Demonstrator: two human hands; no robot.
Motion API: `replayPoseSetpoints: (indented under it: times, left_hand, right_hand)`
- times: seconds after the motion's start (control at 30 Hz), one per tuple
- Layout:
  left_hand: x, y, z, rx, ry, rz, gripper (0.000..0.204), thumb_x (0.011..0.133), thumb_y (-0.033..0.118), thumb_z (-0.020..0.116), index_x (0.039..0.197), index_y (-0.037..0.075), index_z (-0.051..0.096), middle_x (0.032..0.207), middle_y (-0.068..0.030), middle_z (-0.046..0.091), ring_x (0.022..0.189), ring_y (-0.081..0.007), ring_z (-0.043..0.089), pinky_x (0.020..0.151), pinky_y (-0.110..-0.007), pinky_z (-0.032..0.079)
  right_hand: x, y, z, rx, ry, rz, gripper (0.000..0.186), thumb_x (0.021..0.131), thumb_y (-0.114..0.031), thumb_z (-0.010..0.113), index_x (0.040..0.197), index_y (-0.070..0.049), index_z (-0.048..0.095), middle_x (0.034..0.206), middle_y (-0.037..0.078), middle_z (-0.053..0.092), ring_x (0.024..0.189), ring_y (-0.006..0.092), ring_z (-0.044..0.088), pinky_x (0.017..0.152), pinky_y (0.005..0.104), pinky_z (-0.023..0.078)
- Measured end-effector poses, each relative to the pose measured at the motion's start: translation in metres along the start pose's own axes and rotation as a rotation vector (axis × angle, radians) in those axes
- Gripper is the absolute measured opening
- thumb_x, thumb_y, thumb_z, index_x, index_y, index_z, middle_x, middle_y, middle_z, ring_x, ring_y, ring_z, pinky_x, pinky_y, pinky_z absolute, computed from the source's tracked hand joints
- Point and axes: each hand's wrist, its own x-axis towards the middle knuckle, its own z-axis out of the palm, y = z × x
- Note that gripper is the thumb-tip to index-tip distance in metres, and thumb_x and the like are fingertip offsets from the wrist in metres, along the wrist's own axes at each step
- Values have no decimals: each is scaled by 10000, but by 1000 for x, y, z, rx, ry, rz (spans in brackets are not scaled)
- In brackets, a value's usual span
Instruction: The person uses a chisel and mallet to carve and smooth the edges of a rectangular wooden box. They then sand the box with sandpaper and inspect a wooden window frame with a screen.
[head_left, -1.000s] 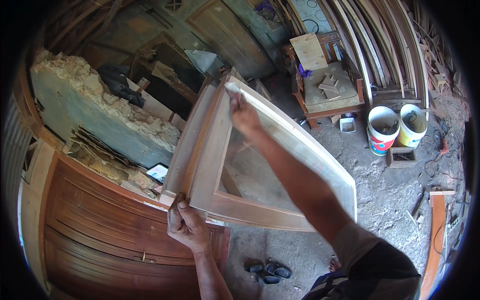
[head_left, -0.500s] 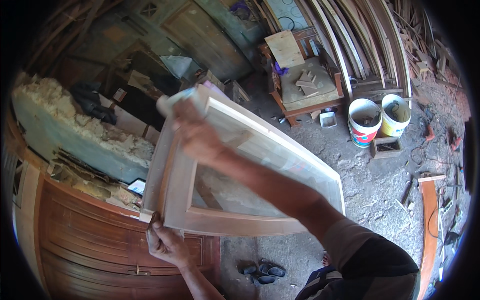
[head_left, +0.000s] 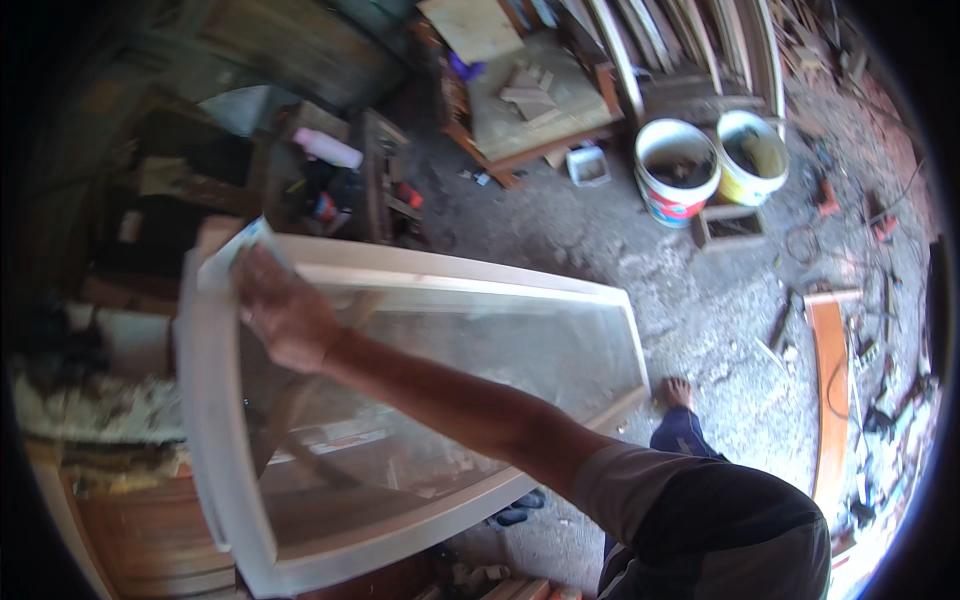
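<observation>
A pale wooden window frame [head_left: 450,510] with a glass pane [head_left: 480,345] is tilted in front of me. My right arm reaches across it to the far left corner. There my right hand [head_left: 285,310] presses a sheet of sandpaper [head_left: 240,250] onto the wood, with its whitish, blue-marked back showing. The fingers are closed over the sheet and somewhat blurred. My left hand is out of view.
Two buckets [head_left: 678,175] and a small wooden box [head_left: 730,228] stand on the rough floor to the right. Behind the frame is a wooden chair [head_left: 545,105] with offcuts on its seat. An orange-brown board [head_left: 828,400] lies at far right. My bare foot [head_left: 678,390] is near the frame's right end.
The frame has swung lower and to the left in view, as the view itself shifted. My right hand stays at its far corner with the sandpaper. My left hand, earlier gripping the near corner, has left view.
</observation>
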Motion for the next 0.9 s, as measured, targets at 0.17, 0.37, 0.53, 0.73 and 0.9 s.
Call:
replayPoseSetpoints:
  times: [0.17,0.37,0.53,0.73,0.9]
  left_hand:
    - [-1,-25,12,700,71,866,319,933,254,774,1126,15,689,824,-134,681,730,-242,662,673,-426,536]
    - [-61,-70,98,555,-74,234,318,944,257,752,1139,15,686,862,-137,679,765,-248,660,696,-435,540]
    - [-94,-96,134,593,-147,125,319,953,260,733,1150,15,684,894,-139,677,795,-253,658,715,-443,543]
    - [-130,-122,160,651,-202,33,320,964,263,711,1164,15,681,932,-141,674,831,-258,657,738,-452,546]
    - [-152,-142,180,680,-245,11,323,973,266,692,1175,15,679,963,-144,672,860,-263,655,757,-460,549]
  right_hand:
    - [-130,111,-34,-53,59,94,606,951,-180,662,1488,24,473,1576,252,426,1518,410,348,1258,534,285]
    - [-348,291,-118,-147,97,287,616,957,-119,622,1536,-2,445,1578,273,438,1510,420,374,1266,496,275]
    - [-479,405,-267,98,112,1768,487,1100,-243,382,1517,-6,466,1570,295,427,1514,414,345,1258,430,282]
    - [-417,368,-216,-95,-48,609,606,1048,-153,512,1599,12,322,1653,263,312,1561,391,265,1281,428,233]
    - [-510,424,-199,-274,26,761,550,1052,-153,495,1562,19,385,1595,260,413,1527,422,328,1272,454,267]
